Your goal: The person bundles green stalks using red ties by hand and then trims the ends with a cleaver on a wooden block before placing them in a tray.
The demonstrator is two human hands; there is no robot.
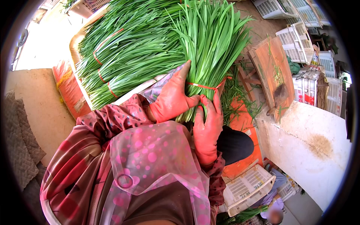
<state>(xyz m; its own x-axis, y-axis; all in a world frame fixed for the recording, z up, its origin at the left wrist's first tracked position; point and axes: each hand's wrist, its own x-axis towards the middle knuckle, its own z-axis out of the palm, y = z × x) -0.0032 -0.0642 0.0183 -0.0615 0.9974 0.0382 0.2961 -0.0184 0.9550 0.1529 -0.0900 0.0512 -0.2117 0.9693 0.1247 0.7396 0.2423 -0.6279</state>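
A thick bundle of garlic chives [209, 53] stands before me, leaves fanning away and pale cut stalks towards my apron. Around its lower part runs a red tie [201, 85], with a loose end sticking out at the right. My left hand [173, 97], in a red rubber glove, grips the bundle's left side, thumb across the stalks. My right hand [208, 125], gloved alike, holds the stalks from the near right, one fingertip at the tie. Its far fingers are partly hidden. To the left, several tied chive bundles [129, 62] lie in a pale plastic crate [77, 60].
At right a wooden board [274, 73] carries leaf scraps and a dark block, beside a white ledge [309, 135]. Loose chive trimmings [236, 95] litter the orange sheet [239, 112]. White crates [296, 42] are stacked behind. Another person [271, 204] sits lower right near a crate [249, 187].
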